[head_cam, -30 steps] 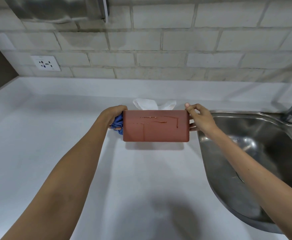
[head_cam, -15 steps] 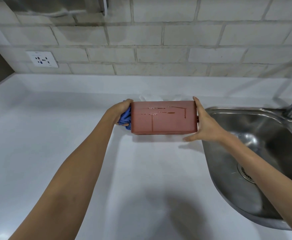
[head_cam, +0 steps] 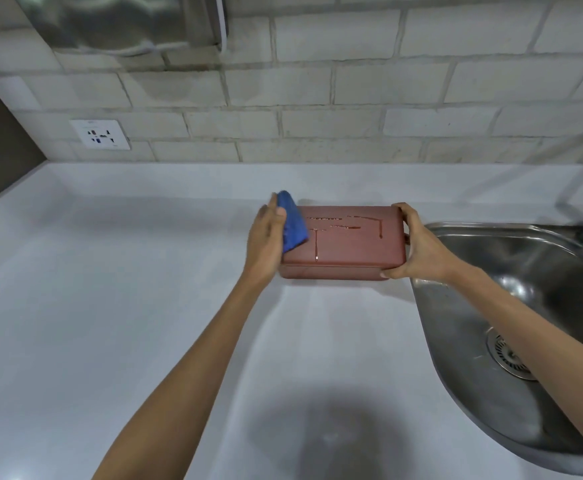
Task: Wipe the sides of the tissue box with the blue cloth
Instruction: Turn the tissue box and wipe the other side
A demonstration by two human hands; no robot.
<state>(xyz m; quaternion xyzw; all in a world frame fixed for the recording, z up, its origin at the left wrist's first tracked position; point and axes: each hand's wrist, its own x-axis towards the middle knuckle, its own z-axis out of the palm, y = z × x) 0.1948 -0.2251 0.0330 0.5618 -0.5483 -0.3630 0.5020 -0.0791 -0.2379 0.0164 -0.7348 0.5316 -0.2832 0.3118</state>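
The tissue box [head_cam: 343, 242], a reddish-brown one with dark streaks running down its upturned face, sits near the middle of the white counter [head_cam: 110, 306], with the steel sink [head_cam: 525, 306] just beside it at three o'clock. The right hand [head_cam: 418, 247] clasps the box's three-o'clock end, fingers curled over the far top corner and thumb under the near lower corner, so the box looks tipped toward the person; whether its lower edge touches the counter cannot be told from this angle. The left hand [head_cam: 266, 237] pinches the blue cloth [head_cam: 292, 221] between thumb and fingers and presses it against the box's nine-o'clock corner. The step in hand appears to be wiping this streaked face. To do it well, the cloth would best be spread flatter under the fingers and drawn in one firm pass from nine toward three o'clock, covering the drip lines, while the right hand braces against the push. A bunched cloth may only smear the streaks. The box would then need turning to reach its other sides.
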